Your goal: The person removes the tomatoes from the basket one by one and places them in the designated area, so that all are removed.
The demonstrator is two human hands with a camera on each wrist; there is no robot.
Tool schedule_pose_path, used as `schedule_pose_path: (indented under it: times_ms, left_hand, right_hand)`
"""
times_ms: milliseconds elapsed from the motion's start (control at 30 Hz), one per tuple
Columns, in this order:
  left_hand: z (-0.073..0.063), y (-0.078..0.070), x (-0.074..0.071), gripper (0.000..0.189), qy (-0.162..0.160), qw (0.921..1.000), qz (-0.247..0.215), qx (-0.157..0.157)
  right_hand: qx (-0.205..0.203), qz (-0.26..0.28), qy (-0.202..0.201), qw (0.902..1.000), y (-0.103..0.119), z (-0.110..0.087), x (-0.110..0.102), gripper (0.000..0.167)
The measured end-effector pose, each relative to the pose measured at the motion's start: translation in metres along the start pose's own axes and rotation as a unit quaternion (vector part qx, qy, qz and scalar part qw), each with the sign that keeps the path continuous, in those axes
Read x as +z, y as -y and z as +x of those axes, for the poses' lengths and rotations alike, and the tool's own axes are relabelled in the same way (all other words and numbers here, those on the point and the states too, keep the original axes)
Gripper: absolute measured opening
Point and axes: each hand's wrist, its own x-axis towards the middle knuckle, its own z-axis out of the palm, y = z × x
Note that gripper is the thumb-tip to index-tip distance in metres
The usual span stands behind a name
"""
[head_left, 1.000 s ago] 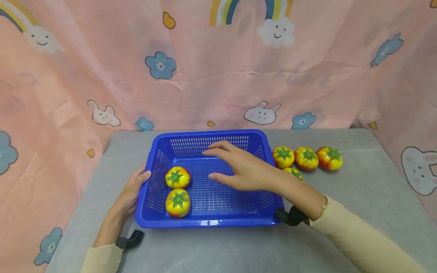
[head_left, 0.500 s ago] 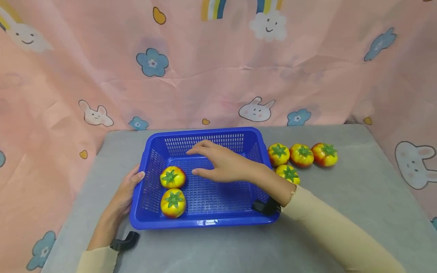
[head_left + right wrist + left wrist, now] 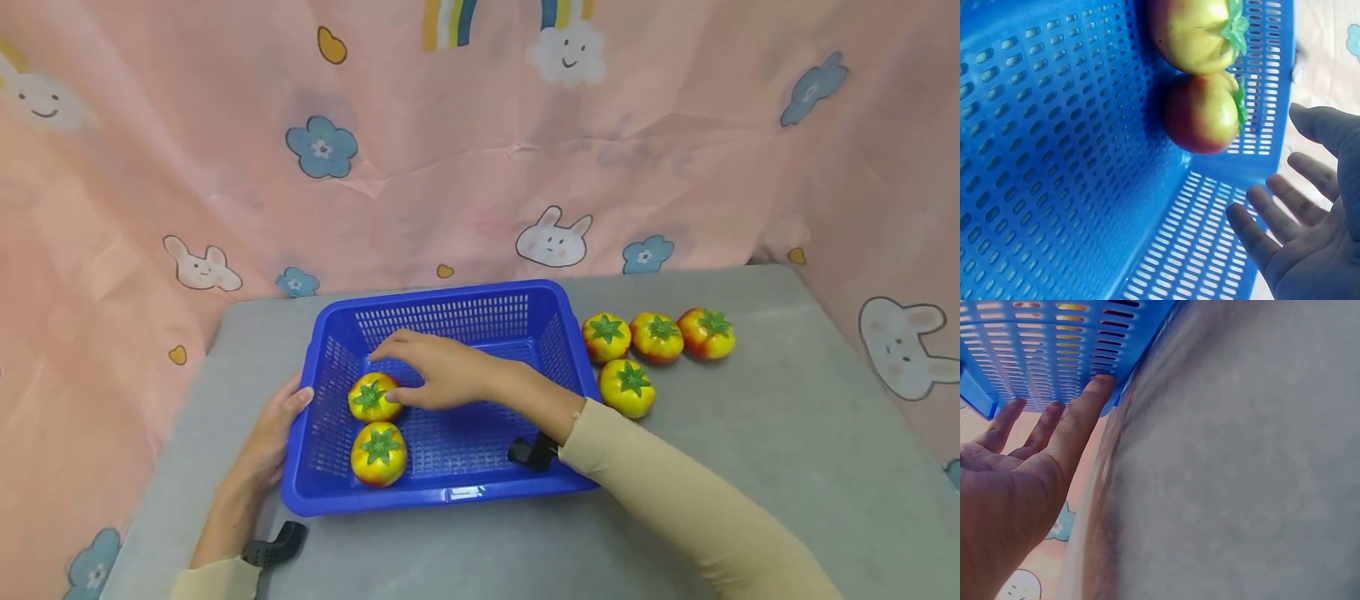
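A blue plastic basket (image 3: 450, 496) holds two yellow-red toy persimmons with green leafy tops: an upper persimmon (image 3: 372, 397) and a lower persimmon (image 3: 378, 454), both along its left side. My left hand (image 3: 268, 433) holds the basket's left side, thumb at the rim. In the left wrist view its fingers (image 3: 1079, 422) lie against the slotted outer wall. My right hand (image 3: 438, 371) hovers over the basket, fingers spread, thumb overlapping the upper persimmon in the head view. From the right wrist, that hand (image 3: 1310, 231) shows an empty palm, with a gap to the nearest persimmon (image 3: 1202, 115).
Right of the basket, several more persimmons stand on the grey table (image 3: 750, 450): three in a row, including a middle persimmon (image 3: 657, 337), and a nearer persimmon (image 3: 627, 389) beside the basket's right wall. A pink patterned curtain (image 3: 450, 167) hangs behind the table.
My right hand has moved left and lower across the basket to the upper persimmon, uncovering the one outside the right wall. My left hand keeps its hold; the head view has shifted slightly.
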Motion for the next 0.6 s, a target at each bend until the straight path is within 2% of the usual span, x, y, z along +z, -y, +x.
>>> schedule_pose_path:
  times_ms: [167, 367, 600]
  left_hand:
    - [-0.002, 0.006, 0.004, 0.045, -0.005, 0.9999, 0.0, -0.009]
    - [0.0, 0.003, 0.005, 0.045, -0.028, 0.9993, 0.01, -0.021]
    - [0.002, 0.004, 0.003, 0.047, -0.018, 0.9995, 0.008, -0.026]
  right_hand:
    - [-0.006, -0.01, 0.02, 0.9997, -0.004, 0.007, 0.007, 0.051]
    - [-0.003, 0.005, 0.027, 0.9996, -0.004, 0.016, 0.014, 0.052]
    - [-0.003, 0.02, 0.042, 0.9989, -0.005, 0.024, 0.02, 0.051]
